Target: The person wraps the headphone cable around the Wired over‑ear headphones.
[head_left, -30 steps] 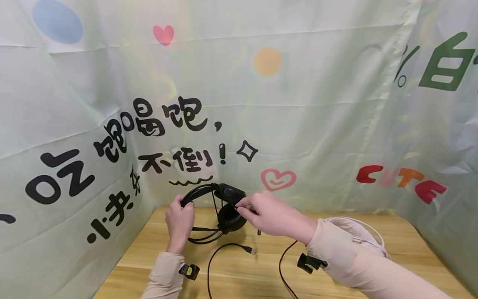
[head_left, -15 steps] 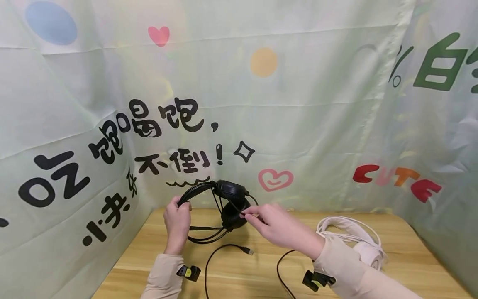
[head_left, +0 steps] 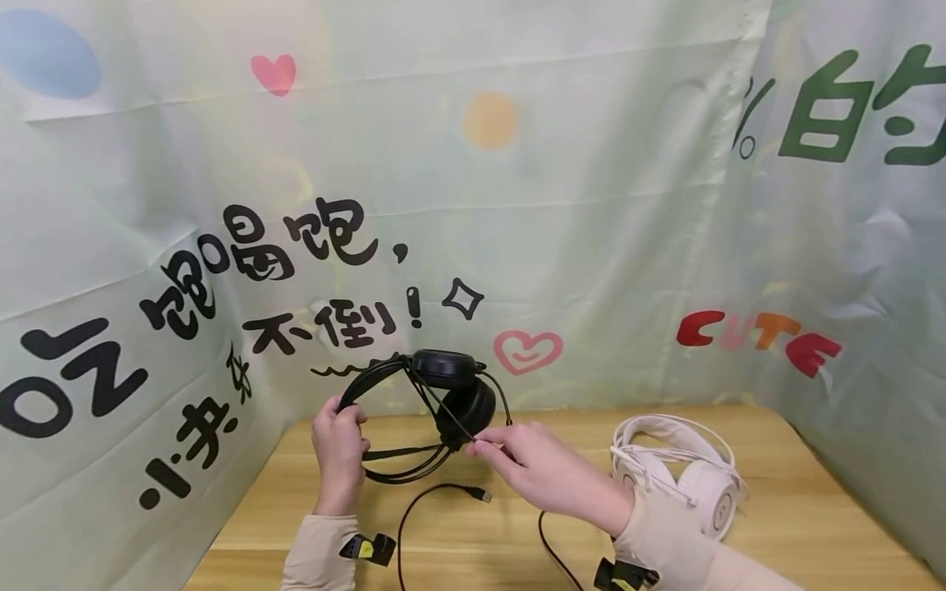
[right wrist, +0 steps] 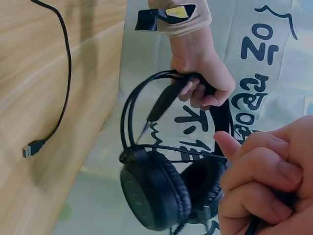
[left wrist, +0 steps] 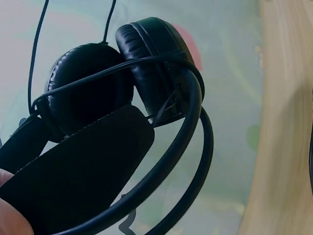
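Black over-ear headphones (head_left: 443, 369) are held up over the table on their side, the ear cups pointing right. My left hand (head_left: 337, 460) grips their headband at the left. Close by the ear cups, my right hand (head_left: 547, 472) pinches a thin black cable (head_left: 458, 419) between thumb and forefinger; the cable runs up across the headband opening to the upper ear cup. The right wrist view shows this hand's other fingers (right wrist: 264, 169) curled over something black, mostly hidden. In the left wrist view the padded ear cushions (left wrist: 88, 93) hang beyond the inner headband strap (left wrist: 83, 166).
A black cable's USB plug (head_left: 480, 494) lies on the wooden table (head_left: 466, 550) in front of the hands. White headphones (head_left: 715, 497) with their cable bundled lie at the right, beside my right forearm. A printed curtain (head_left: 591, 246) encloses the table's back and sides.
My right hand has moved down from the upper ear cup, stretching the thin cable out with it. My left hand keeps its grip. The head view has turned right, showing more of the white headphones.
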A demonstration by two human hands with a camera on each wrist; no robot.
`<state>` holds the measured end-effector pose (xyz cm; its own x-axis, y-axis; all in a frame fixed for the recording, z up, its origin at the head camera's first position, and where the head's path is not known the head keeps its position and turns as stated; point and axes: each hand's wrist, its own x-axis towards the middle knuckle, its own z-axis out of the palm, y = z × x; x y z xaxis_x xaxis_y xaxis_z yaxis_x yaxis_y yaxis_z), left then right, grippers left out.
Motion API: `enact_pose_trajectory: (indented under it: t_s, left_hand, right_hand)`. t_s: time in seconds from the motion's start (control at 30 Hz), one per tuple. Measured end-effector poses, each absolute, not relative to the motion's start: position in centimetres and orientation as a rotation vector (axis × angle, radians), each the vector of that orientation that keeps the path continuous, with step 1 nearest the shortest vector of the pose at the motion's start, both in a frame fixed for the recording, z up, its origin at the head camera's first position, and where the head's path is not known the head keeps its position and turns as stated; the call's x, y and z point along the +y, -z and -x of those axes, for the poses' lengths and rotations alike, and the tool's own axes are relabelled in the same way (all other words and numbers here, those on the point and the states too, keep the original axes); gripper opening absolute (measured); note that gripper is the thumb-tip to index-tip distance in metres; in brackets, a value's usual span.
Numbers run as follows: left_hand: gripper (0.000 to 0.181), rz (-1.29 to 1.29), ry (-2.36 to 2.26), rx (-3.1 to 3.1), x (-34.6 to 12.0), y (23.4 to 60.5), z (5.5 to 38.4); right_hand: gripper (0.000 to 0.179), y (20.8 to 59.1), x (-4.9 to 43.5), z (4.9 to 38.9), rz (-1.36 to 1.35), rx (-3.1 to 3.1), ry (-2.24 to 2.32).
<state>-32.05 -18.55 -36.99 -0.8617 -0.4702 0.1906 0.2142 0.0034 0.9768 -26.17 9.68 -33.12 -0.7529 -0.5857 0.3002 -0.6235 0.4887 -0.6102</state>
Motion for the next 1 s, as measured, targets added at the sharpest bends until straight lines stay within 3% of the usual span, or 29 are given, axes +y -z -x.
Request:
enact_pose_trajectory:
  t_s: [1.0]
  left_hand:
    - [0.028, -0.136, 2.249, -1.578, -17.8, 37.0, 31.0]
  right_hand:
    - [0.030, 36.2, 10.2, 25.5, -1.068, -2.671, -1.322]
